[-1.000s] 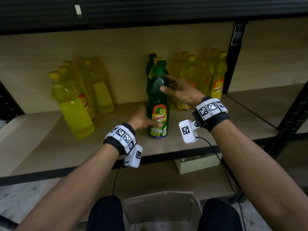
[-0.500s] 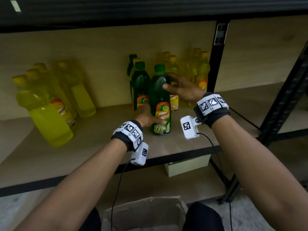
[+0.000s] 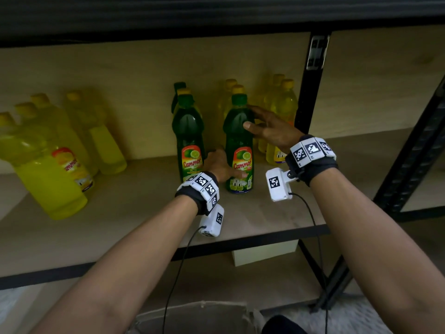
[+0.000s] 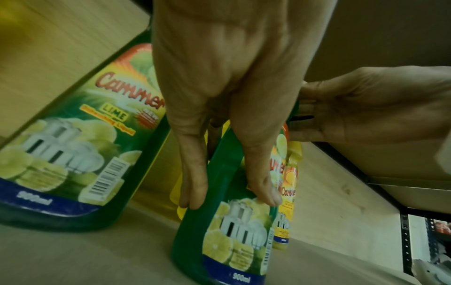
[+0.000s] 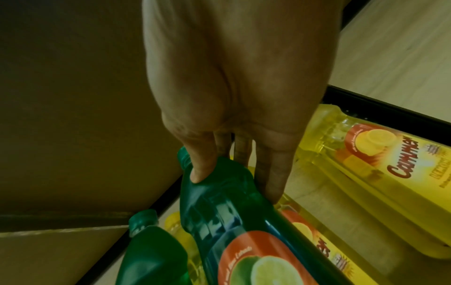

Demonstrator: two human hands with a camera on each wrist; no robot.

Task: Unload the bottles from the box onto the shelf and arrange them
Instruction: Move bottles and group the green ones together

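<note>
We've slid the green bottle (image 3: 238, 150) right, off its twin (image 3: 189, 141). Left hand (image 3: 218, 165) grasps its base, right hand (image 3: 269, 127) its shoulder; placement nearly done.

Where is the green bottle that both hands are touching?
In the head view the green bottle stands on the shelf, right of another green bottle and in front of the yellow bottles by the black post.
</note>
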